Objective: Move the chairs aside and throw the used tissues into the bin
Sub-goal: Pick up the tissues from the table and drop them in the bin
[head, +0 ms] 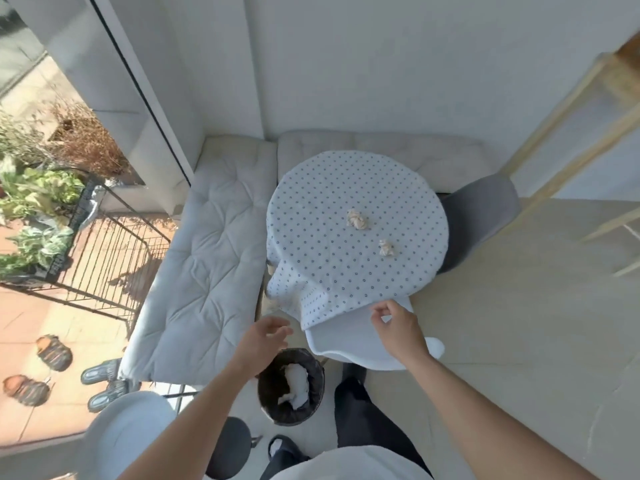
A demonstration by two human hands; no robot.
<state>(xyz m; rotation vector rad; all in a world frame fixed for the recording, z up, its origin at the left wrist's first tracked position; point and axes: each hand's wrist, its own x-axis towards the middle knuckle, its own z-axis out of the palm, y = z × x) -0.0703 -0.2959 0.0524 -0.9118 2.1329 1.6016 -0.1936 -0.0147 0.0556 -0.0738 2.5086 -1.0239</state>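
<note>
Round dotted-cloth worktop (346, 271) in a bright cushioned corner carries two crumpled tissues (356, 219). Both hands, left hand (266, 336) and right hand (398, 323), hover loosely spread, empty, above a white chair (349, 344) beside the bin (291, 389).

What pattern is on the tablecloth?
The tablecloth is white with small dark ring-shaped dots, clearest in the head view.

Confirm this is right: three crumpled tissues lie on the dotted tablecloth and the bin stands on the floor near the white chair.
Not quite: the head view shows two crumpled tissues on the dotted tablecloth, not three. The rest holds: the bin stands on the floor near the white chair.
</note>
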